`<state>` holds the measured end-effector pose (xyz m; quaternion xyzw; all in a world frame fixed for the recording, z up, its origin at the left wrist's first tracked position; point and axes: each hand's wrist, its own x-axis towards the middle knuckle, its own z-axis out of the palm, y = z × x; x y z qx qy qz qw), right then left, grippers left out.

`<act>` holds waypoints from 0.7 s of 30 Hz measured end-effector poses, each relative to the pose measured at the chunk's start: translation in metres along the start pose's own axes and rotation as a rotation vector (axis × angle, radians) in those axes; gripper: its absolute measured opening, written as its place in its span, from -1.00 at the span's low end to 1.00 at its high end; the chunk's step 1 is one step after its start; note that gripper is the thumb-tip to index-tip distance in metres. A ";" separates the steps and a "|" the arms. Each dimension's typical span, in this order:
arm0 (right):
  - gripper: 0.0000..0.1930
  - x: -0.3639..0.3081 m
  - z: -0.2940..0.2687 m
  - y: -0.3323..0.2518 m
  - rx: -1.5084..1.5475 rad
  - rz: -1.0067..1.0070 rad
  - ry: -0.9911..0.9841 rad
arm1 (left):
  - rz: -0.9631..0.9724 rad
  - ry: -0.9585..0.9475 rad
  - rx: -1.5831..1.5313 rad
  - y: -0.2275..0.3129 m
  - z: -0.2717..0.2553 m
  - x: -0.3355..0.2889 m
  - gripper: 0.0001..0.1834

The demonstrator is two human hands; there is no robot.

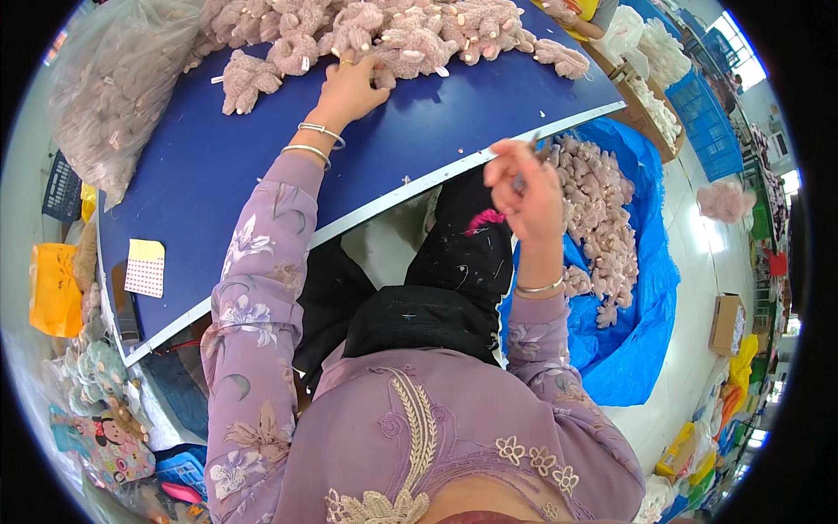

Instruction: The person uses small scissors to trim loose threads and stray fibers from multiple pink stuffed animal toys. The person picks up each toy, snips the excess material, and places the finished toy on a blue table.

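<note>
Along the far edge of a blue-topped table (262, 166) lies a pile of fluffy pinkish-beige plush toys (419, 44) with small white labels. My left hand (349, 87) reaches into the near side of this pile, its fingers closed around one plush toy (384, 75). One more plush toy (249, 80) lies just left of that hand. Raised past the table's near edge, my right hand (528, 188) has curled fingers around a small dark tool (518, 183), apparently thread snips, partly hidden by the fingers. Below and beside it, many plush toys (598, 210) fill a blue plastic sheet bag (646, 323).
A clear plastic bag (118, 96) of plush toys stands at the table's left. A label sheet (145, 267) lies on the tabletop. To the right are a blue crate (707, 122), a cardboard box (726, 325) and a blurred plush piece (726, 202) above or on the floor.
</note>
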<state>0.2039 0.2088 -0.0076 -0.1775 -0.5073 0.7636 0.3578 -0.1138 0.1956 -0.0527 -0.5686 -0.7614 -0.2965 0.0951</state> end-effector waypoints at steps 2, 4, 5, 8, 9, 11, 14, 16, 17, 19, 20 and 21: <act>-0.73 -0.002 0.005 0.009 -0.106 0.012 -0.036 | -0.088 -0.107 -0.066 0.002 -0.002 -0.004 -0.64; -0.73 0.001 0.002 0.013 -0.131 0.041 -0.026 | 0.005 -0.101 -0.161 0.009 -0.017 -0.021 -0.71; -0.74 0.002 0.000 0.015 -0.145 0.059 -0.024 | 0.047 -0.096 -0.210 0.013 -0.024 -0.032 -0.75; -0.72 0.009 -0.003 0.023 -0.201 0.101 0.076 | 0.088 -0.098 -0.385 0.045 -0.053 -0.069 -0.80; -0.71 0.009 -0.002 0.025 -0.216 0.118 0.117 | 0.100 -0.107 -0.446 0.059 -0.065 -0.081 -0.80; -0.70 0.010 0.004 0.031 -0.117 0.164 0.099 | 0.132 -0.047 -0.501 0.080 -0.082 -0.104 -0.79; -0.66 0.011 0.012 0.042 -0.016 0.182 -0.019 | 0.122 -0.059 -0.519 0.093 -0.097 -0.126 -0.74; -0.71 0.013 0.031 0.049 -0.020 0.062 0.019 | 0.157 -0.081 -0.513 0.095 -0.099 -0.135 -0.71; -0.75 0.013 0.032 0.050 -0.081 0.018 -0.027 | 0.157 -0.042 -0.545 0.097 -0.101 -0.138 -0.70; -0.77 0.011 0.023 0.051 -0.111 0.132 -0.094 | 0.153 0.043 -0.607 0.101 -0.105 -0.143 -0.69; -0.77 0.010 0.024 0.052 -0.060 0.095 -0.066 | 0.096 0.181 -0.652 0.098 -0.102 -0.143 -0.60; -0.77 0.008 0.026 0.053 -0.015 0.058 -0.034 | 0.094 0.187 -0.658 0.099 -0.101 -0.143 -0.60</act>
